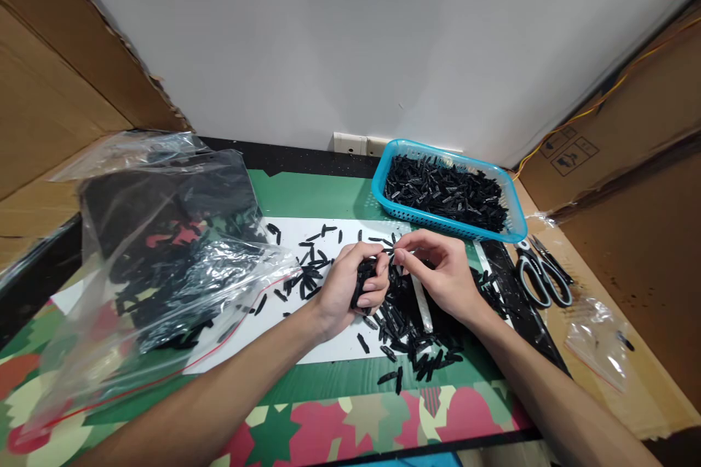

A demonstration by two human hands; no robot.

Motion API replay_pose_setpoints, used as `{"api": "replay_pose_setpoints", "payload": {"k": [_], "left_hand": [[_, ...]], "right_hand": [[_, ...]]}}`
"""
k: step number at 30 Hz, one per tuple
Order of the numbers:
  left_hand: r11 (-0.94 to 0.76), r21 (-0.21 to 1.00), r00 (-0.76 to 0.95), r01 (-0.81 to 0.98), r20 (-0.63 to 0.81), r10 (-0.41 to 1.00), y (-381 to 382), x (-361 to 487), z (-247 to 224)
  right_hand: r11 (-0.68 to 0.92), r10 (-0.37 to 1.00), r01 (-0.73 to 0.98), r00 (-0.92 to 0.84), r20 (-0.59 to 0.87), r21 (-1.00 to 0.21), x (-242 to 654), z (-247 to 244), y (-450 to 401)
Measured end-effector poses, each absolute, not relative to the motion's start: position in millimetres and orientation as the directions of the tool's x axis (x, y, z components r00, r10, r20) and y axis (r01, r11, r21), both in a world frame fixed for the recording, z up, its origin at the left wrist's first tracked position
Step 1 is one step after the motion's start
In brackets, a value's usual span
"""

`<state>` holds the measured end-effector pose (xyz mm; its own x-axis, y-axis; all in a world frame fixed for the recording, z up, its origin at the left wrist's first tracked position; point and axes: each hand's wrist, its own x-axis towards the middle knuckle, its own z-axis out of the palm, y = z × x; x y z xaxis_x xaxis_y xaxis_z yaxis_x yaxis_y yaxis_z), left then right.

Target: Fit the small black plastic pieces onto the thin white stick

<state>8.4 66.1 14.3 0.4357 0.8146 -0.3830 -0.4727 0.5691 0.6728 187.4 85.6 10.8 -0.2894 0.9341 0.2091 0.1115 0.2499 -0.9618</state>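
Observation:
My left hand (350, 284) is closed around a bunch of small black elongated pieces (364, 279), which show between its fingers and palm. The fingertips of my right hand (438, 271) are pinched against the left thumb and index finger, with a thin black piece (388, 251) between them. Below the hands, a heap of the same black pieces (399, 321) spreads over a white sheet (328, 350) and a green mat (312, 193). A flat whitish strip (422, 306) lies on the heap, partly hidden by the right hand.
A blue perforated basket (386, 160) full of black pieces stands at the back right. Scissors (539, 276) and a small clear bag (596, 343) lie on the right. A large clear zip bag (180, 270) covers the left side. Cardboard walls (635, 146) flank the table.

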Motion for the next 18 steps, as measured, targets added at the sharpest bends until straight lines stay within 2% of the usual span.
{"api": "replay_pose_setpoints", "payload": {"k": [11,18], "left_hand": [[0.571,0.677,0.429,-0.463,-0.393,0.813,65.8,7.8,15.6],[0.565,0.681,0.437,-0.466,-0.379,0.816,66.1,7.5,14.6]], "right_hand": [[0.23,0.933,0.094,-0.304,0.192,-0.969,188.0,8.0,86.9],[0.277,0.923,0.146,-0.315,0.221,-0.95,187.3,11.5,86.4]]}}
